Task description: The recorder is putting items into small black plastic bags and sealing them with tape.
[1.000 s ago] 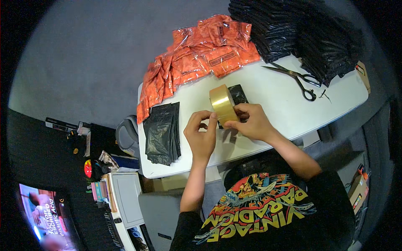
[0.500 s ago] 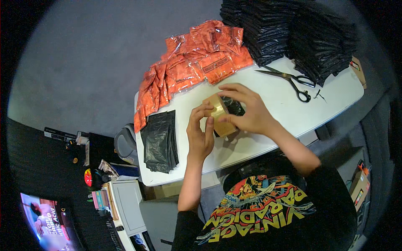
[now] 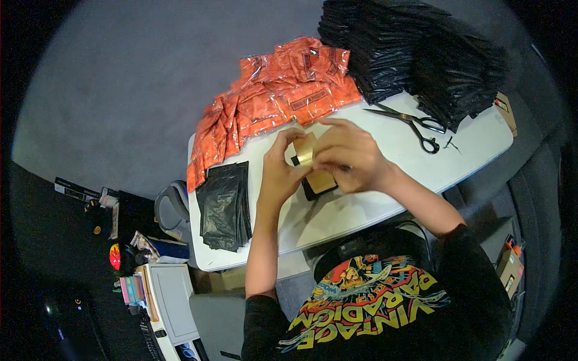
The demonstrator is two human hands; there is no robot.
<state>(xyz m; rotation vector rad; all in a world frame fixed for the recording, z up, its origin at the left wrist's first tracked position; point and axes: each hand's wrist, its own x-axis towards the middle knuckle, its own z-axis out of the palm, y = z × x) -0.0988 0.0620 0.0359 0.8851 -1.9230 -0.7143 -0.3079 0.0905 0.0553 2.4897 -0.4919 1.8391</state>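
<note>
left hand [image 3: 282,171], right hand [image 3: 349,157], fingers curled, touching

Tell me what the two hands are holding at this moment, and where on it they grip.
Both hands hold a roll of tan packing tape above the white table: the left hand at its left side, the right hand over its top and right side.

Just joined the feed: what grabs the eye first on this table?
The bright orange packets fanned across the table's far left, and the tall stack of black bags at far right. At centre, the left hand and right hand close around a tan roll of tape, scissors lying to the right.
</note>
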